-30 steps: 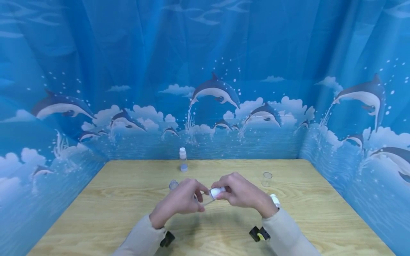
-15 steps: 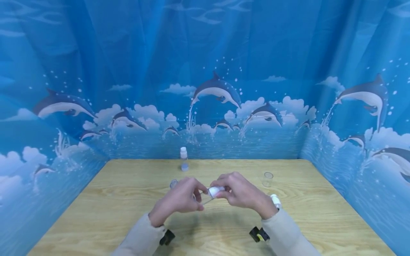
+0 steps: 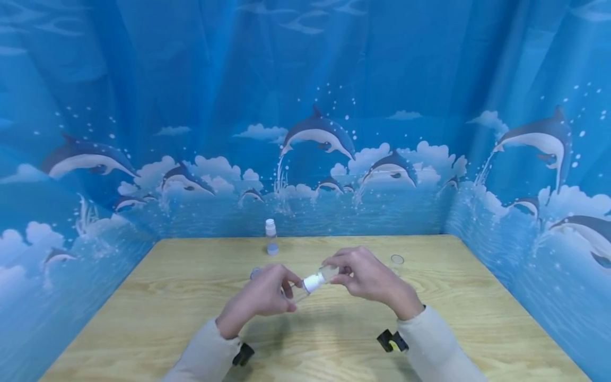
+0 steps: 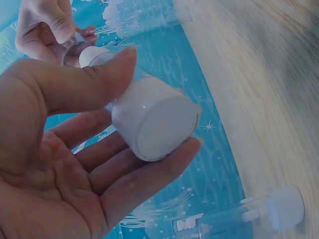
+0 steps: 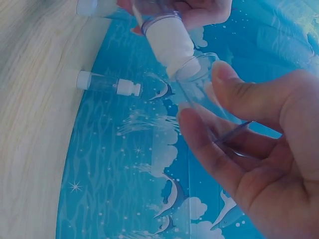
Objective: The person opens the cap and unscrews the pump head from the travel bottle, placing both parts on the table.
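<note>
My left hand [image 3: 262,292] grips the clear body of a small pump bottle [image 3: 312,283], tilted with its white collar up to the right. In the left wrist view, thumb and fingers curl round the bottle's white base [image 4: 164,129]. My right hand [image 3: 371,278] pinches a clear cap [image 3: 329,272] by its far end. In the right wrist view, the mouth of this cap [image 5: 199,84] overlaps the tip of the white nozzle [image 5: 187,68], while the collar stays outside it. Whether cap and nozzle touch, I cannot tell.
Another white-topped bottle [image 3: 271,237] stands upright at the table's back edge. A clear cap [image 3: 397,259] stands at the back right, partly behind my right hand. Part of a clear round thing [image 3: 255,272] shows behind my left hand. A dolphin-printed curtain [image 3: 305,207] encloses the table.
My right hand has moved up and right with the clear cap, baring the white collar. My left hand has shifted slightly left. My right arm now hides the white-topped bottle seen beside it earlier.
</note>
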The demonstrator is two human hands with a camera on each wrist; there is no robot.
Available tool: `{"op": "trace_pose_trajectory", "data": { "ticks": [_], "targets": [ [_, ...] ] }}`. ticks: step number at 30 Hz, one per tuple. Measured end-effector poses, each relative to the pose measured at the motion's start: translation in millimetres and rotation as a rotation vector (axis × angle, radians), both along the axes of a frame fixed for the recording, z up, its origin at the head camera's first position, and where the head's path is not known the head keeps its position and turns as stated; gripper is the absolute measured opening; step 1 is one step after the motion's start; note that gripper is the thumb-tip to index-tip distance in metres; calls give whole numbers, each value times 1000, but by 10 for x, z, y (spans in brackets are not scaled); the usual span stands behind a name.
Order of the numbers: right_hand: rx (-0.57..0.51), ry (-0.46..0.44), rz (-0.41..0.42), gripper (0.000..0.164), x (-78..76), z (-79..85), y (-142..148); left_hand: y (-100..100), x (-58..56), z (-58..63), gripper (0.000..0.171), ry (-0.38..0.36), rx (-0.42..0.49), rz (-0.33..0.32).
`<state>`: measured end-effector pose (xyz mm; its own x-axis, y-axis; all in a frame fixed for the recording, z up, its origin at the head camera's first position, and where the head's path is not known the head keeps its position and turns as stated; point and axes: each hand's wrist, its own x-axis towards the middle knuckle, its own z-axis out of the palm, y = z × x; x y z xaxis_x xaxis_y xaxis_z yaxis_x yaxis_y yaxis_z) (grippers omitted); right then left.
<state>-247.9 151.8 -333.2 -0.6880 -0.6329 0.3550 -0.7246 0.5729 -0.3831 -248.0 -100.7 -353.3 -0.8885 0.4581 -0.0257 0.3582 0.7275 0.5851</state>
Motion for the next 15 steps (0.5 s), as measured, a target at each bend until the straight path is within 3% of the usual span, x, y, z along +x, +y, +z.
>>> {"op": "trace_pose_trajectory", "data": {
  "ticks": [9, 15],
  "targets": [
    [45, -88, 6, 29, -23, -20, -11, -7, 22, 15, 44, 39, -28, 11],
    [94, -106, -53, 31, -33, -4, 8, -28, 17, 36, 44, 30, -37, 33]
  ]
}}
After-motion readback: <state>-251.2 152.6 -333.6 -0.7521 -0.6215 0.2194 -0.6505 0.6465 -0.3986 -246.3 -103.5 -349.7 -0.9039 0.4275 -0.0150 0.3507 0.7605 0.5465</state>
